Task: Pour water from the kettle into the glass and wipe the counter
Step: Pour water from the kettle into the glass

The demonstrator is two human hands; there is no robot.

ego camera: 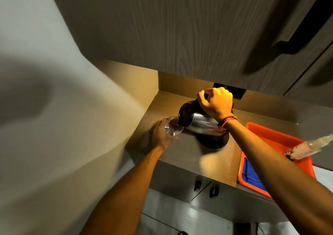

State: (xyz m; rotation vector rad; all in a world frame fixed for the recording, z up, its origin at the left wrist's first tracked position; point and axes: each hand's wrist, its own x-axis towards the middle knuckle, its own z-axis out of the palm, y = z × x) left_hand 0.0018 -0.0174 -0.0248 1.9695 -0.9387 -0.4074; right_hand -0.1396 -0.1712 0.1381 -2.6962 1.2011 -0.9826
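A steel kettle (pixel 201 123) with a black lid is tilted left above its black base (pixel 212 141), its spout over the rim of a clear glass (pixel 173 127). My right hand (pixel 215 102) grips the kettle's handle from above. My left hand (pixel 161 134) is wrapped around the glass, holding it on the counter (pixel 182 155) near the left wall. Water shows inside the glass. A blue cloth (pixel 252 174) lies in the orange tray.
An orange tray (pixel 273 139) sits on the counter to the right, with a plastic bottle (pixel 310 147) resting across it. Upper cabinets (pixel 171 36) with a black handle hang close overhead. A wall closes off the left side. Cabinet doors are below the counter.
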